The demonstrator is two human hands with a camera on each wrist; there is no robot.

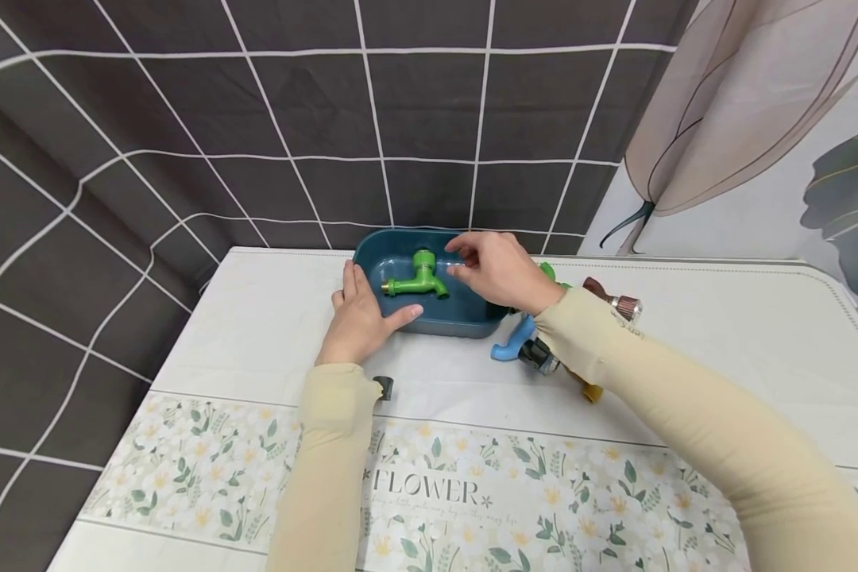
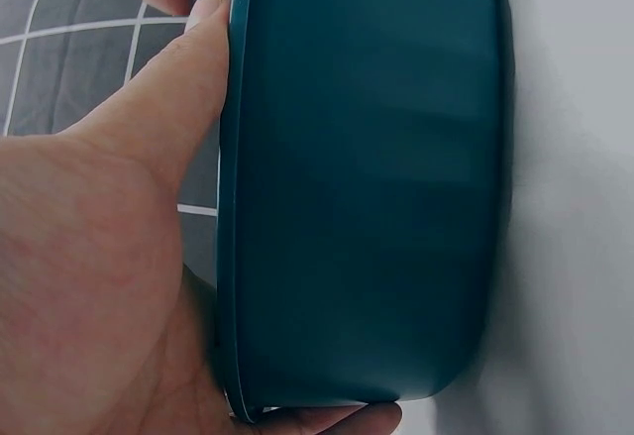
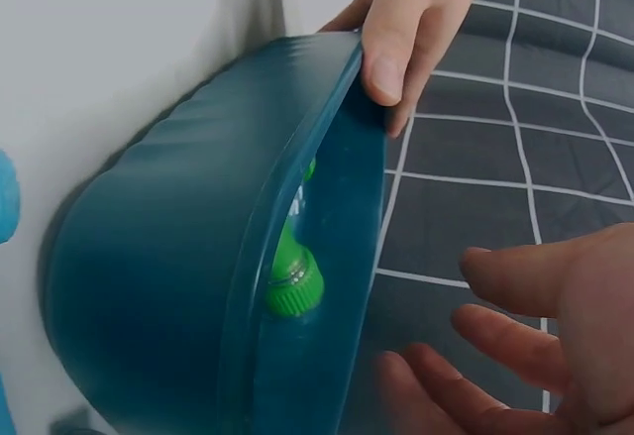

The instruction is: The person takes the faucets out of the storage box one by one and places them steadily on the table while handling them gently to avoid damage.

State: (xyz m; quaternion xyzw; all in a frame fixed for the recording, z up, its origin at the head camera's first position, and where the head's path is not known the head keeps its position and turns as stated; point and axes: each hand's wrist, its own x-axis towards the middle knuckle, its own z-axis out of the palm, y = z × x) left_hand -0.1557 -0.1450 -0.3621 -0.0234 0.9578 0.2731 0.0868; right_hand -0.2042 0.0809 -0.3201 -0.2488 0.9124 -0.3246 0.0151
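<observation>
A dark teal plastic basin point(image 1: 450, 327) stands on the table against the dark wall cloth, and a green tap point(image 1: 423, 276) with a brass-coloured end lies inside it. My left hand point(image 1: 361, 319) grips the basin's left end. Its thumb lies over the rim and its fingers lie along the outer wall point(image 2: 367, 177). Over the basin's right side hovers my right hand point(image 1: 502, 270), with loosely bent fingers and nothing between them. In the right wrist view, that hand point(image 3: 555, 336) is apart from the rim, and the tap's ribbed green knob point(image 3: 296, 291) shows inside.
Right of the basin, partly behind my right forearm, lie more taps: a blue one point(image 1: 516, 340), a brown one point(image 1: 600, 290) with a ribbed knob, a yellow-brown piece point(image 1: 591, 392) and a green piece point(image 1: 547, 272). A flower-printed cloth point(image 1: 457, 508) covers the table's front.
</observation>
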